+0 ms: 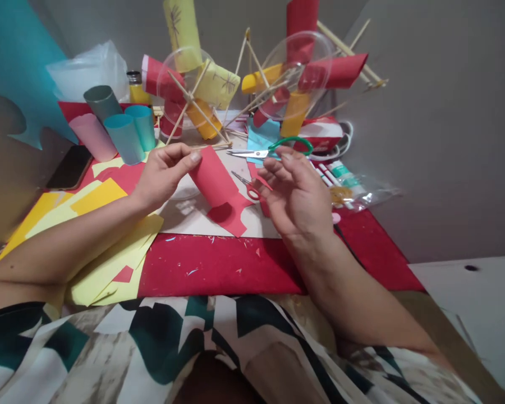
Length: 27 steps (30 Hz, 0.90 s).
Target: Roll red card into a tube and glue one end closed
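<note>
My left hand (164, 174) pinches the top end of a rolled red paper tube (214, 185), thumb and fingers closed on it. The tube slopes down to the right and its lower end touches the white sheet. My right hand (297, 193) hovers just right of the tube, palm up, fingers loosely curled and apart, holding nothing. Small red-handled scissors (248, 188) lie between the tube and my right hand. Green-handled scissors (273, 150) lie just beyond my right fingertips.
Paper cylinders (122, 132) in pink, teal and grey stand at the back left. Two pinwheel-like models (197, 84) of sticks, plastic lids and paper rolls stand behind. Yellow sheets (105, 247) lie left; a phone (69, 167); glue sticks in a bag (345, 185) right.
</note>
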Motion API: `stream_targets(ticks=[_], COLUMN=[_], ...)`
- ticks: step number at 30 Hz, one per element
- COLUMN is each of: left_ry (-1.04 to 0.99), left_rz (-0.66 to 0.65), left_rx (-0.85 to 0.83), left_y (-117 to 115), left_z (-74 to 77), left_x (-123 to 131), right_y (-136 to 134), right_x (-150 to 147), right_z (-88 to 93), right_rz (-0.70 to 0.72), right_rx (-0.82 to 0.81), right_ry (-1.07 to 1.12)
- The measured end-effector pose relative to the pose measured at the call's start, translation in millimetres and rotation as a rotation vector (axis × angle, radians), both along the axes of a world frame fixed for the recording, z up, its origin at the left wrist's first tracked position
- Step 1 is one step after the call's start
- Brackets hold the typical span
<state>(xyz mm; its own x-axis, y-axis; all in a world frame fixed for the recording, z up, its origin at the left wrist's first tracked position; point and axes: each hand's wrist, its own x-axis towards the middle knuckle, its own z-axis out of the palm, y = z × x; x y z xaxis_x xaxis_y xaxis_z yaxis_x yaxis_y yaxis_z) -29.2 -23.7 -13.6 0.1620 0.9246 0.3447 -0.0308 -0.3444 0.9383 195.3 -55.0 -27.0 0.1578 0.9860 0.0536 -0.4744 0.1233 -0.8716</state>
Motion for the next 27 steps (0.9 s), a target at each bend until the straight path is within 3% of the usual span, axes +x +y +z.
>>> stream_targets(ticks=[4, 7, 14, 21, 27], left_ry=[0.323, 0.432, 0.657, 0.878, 0.925], left_rz=[0.001, -0.066, -0.114, -0.150, -0.175], left_rx=[0.393, 0.645, 0.843, 0.916, 0.977], left_y=[-7.0, -6.4, -6.6, -2.4, 0.4], left_z=[7.0, 6.2, 8.7, 8.7, 5.7], left_x=[3.8, 9.9, 26.2, 33.8, 33.6], right_y=[0.3, 2.3, 3.2, 0.6, -4.7], right_x=[-0.3, -2.0, -0.6, 0.0, 0.4], right_z=[5.7, 7.4, 11.5, 20.6, 25.5], right_rz=[-0.035, -0.037, 0.000, 0.000, 0.027], right_rx=[0.061, 0.084, 0.097, 0.071, 0.036], right_ry=[0.000, 0.044, 0.066, 0.084, 0.117])
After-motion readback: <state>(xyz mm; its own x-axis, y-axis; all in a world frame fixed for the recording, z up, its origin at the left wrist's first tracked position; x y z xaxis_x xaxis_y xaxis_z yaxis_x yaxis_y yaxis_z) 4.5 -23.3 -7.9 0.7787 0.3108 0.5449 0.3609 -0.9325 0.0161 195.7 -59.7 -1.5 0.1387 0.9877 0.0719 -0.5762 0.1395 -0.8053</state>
